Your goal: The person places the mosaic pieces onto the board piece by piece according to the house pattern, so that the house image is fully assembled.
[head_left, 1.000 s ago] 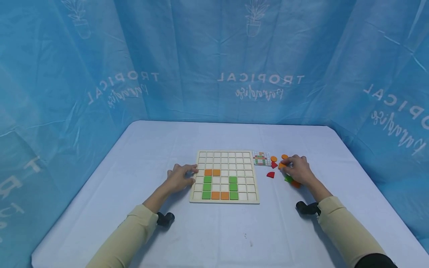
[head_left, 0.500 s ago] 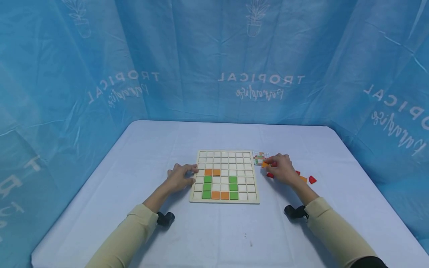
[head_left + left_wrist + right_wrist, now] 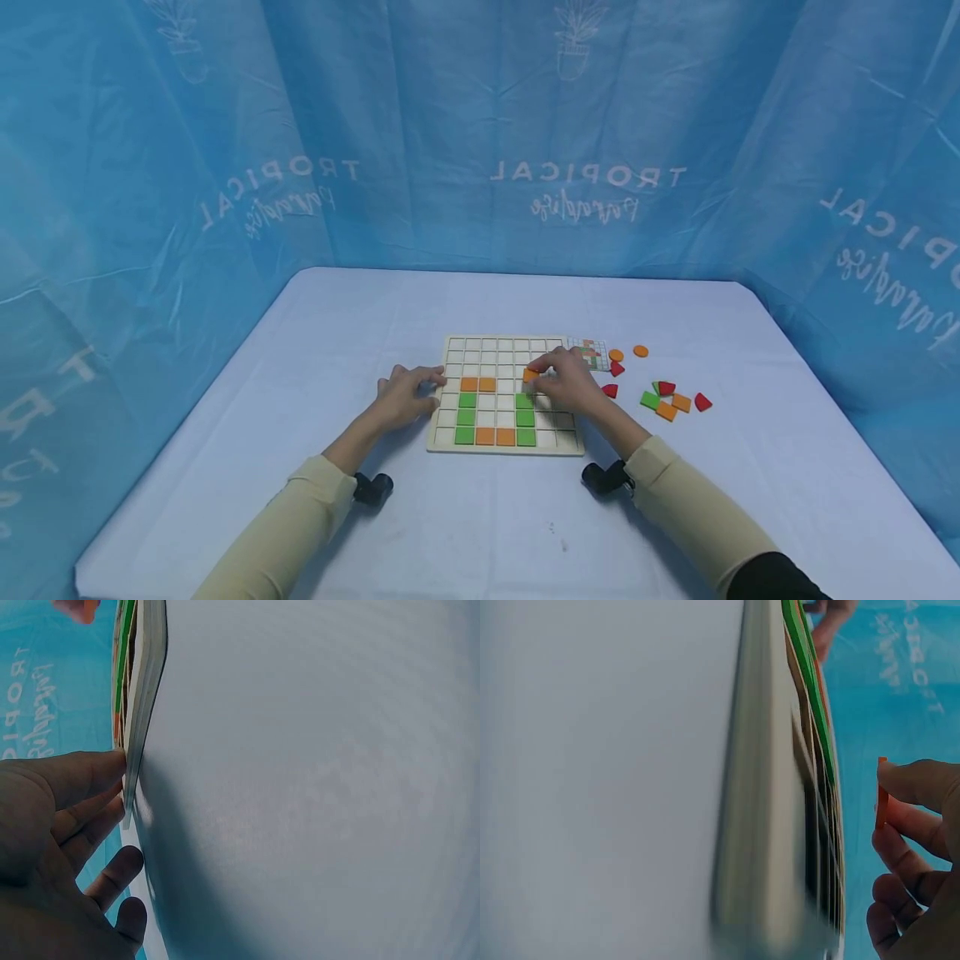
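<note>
A pale wooden grid board point(image 3: 457, 352) lies on the table, with green square tiles point(image 3: 467, 417) and orange square tiles point(image 3: 495, 437) set in some cells. My left hand point(image 3: 401, 398) rests its thumb and fingertips against the board's left edge; in the left wrist view the thumb point(image 3: 90, 772) touches that edge. Above the right half of the board, my right hand point(image 3: 572, 385) pinches an orange square tile point(image 3: 530, 375) between thumb and fingers. In the right wrist view that tile point(image 3: 882, 795) is seen edge-on, apart from the board.
Right of the board lie a patterned card point(image 3: 597, 353), partly behind the right hand, orange discs point(image 3: 641, 352), red rounded pieces point(image 3: 702, 402), a loose green tile point(image 3: 650, 400) and loose orange tiles point(image 3: 666, 411). A blue printed curtain point(image 3: 420, 125) hangs round the white table point(image 3: 465, 525).
My right hand has moved left from the loose pieces, past the card, to over the board, carrying the orange tile. The left hand stays at the board's edge.
</note>
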`<act>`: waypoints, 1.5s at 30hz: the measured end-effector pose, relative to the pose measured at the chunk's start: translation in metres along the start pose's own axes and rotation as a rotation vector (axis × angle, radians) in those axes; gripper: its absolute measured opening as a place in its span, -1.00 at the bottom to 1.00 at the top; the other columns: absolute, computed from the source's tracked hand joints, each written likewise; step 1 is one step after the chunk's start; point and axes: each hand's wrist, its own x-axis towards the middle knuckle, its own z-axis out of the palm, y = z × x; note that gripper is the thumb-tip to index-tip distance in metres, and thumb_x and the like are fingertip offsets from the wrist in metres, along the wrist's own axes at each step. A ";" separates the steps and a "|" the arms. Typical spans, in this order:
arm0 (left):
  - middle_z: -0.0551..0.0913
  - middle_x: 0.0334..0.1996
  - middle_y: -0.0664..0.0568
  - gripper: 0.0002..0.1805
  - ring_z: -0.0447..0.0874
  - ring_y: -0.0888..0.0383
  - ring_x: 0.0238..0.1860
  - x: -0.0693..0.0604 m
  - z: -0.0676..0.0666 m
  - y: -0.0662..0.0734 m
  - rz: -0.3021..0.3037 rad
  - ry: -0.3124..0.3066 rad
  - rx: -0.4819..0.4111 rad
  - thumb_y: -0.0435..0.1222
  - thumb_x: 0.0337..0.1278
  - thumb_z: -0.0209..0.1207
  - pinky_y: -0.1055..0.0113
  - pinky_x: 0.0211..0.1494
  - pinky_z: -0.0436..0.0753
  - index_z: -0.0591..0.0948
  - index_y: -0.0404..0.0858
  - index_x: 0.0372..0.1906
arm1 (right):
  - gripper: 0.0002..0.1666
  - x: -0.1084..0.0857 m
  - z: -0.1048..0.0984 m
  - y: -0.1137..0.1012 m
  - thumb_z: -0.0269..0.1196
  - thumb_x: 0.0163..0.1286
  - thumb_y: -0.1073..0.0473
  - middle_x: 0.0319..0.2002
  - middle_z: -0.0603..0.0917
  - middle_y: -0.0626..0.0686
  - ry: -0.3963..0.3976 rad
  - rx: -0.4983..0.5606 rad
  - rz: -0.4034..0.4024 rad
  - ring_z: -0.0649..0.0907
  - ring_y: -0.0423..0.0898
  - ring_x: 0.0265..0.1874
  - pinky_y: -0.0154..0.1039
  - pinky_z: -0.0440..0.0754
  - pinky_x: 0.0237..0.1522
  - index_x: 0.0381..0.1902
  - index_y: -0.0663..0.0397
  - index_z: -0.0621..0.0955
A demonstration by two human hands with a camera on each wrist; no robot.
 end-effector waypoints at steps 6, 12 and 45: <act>0.45 0.29 0.09 -0.62 0.29 0.04 0.00 0.001 0.001 0.000 -0.002 -0.006 -0.005 -0.33 0.09 0.30 0.00 0.03 0.12 0.63 -0.20 0.07 | -0.71 0.012 0.018 -0.015 0.40 0.15 0.11 -0.25 0.62 -0.06 -0.044 -0.039 -0.018 0.39 -0.03 -0.15 -0.10 0.35 -0.15 -0.14 0.03 0.74; 0.46 0.29 0.08 -0.63 0.30 0.04 0.02 0.000 0.001 0.000 0.006 -0.013 0.001 -0.33 0.08 0.29 -0.02 0.06 0.12 0.63 -0.19 0.06 | -0.70 0.018 0.030 -0.018 0.44 0.12 0.08 -0.28 0.63 -0.06 -0.057 -0.094 -0.043 0.39 -0.05 -0.22 -0.10 0.32 -0.17 -0.16 0.01 0.75; 0.47 0.28 0.07 -0.63 0.31 0.04 0.03 -0.001 -0.001 0.001 -0.004 -0.006 0.006 -0.32 0.07 0.30 0.00 0.04 0.13 0.64 -0.20 0.05 | -0.66 0.009 0.017 -0.016 0.40 0.16 0.07 -0.22 0.59 -0.05 -0.032 -0.061 -0.003 0.40 -0.03 -0.15 -0.06 0.38 -0.15 -0.08 -0.01 0.72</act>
